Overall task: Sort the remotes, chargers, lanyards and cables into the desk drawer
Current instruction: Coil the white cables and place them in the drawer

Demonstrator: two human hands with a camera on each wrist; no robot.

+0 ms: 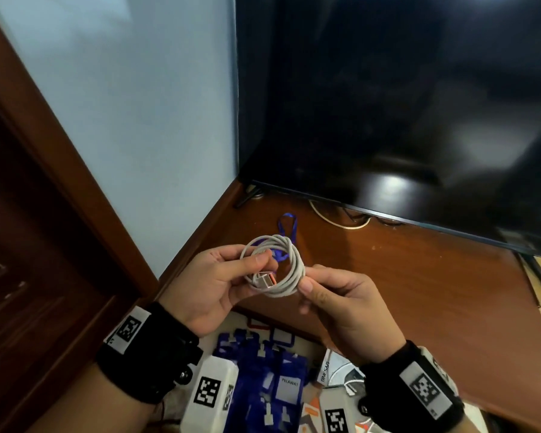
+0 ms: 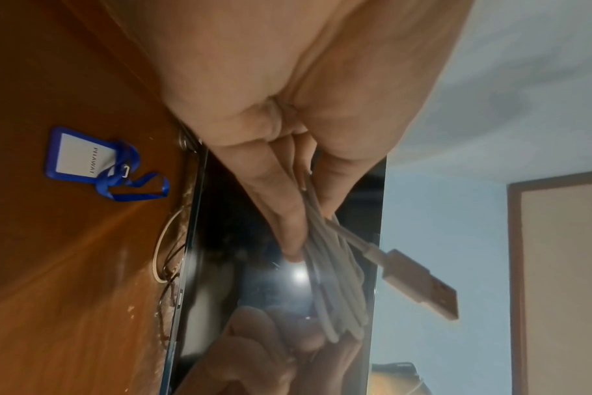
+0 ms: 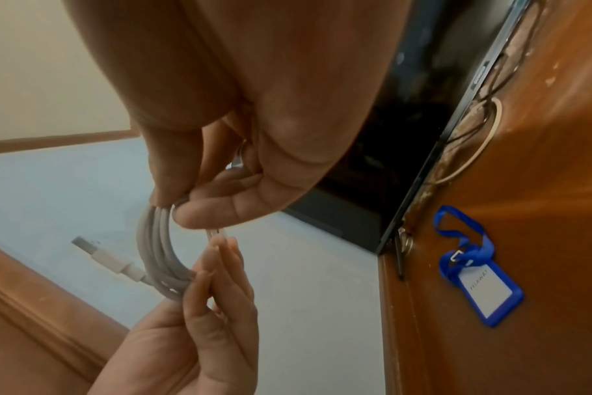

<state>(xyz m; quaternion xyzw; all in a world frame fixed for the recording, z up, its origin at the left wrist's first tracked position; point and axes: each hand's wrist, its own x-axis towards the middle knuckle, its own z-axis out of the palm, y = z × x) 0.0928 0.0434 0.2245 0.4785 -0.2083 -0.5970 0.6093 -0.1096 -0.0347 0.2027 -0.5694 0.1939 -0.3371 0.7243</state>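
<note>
A coiled white USB cable (image 1: pixel 281 264) hangs in the air above the desk's front edge, held between both hands. My left hand (image 1: pixel 228 276) pinches the coil's left side, thumb on top, with the USB plug (image 1: pixel 264 278) poking out beside it. My right hand (image 1: pixel 319 289) pinches the coil's right side between thumb and fingers. The left wrist view has the cable (image 2: pixel 335 288) and its plug (image 2: pixel 423 283) past the fingers. In the right wrist view the coil (image 3: pixel 159 254) runs between both hands. A blue lanyard with badge holder (image 3: pixel 480 280) lies on the desk (image 1: pixel 419 292).
A black TV (image 1: pixel 403 104) stands at the back of the desk with a white cord (image 1: pixel 341 221) looping under it. Below the desk edge, the open drawer (image 1: pixel 294 379) holds several blue badge lanyards (image 1: pixel 263 376) and small boxes. A wooden door frame (image 1: pixel 44 151) is on the left.
</note>
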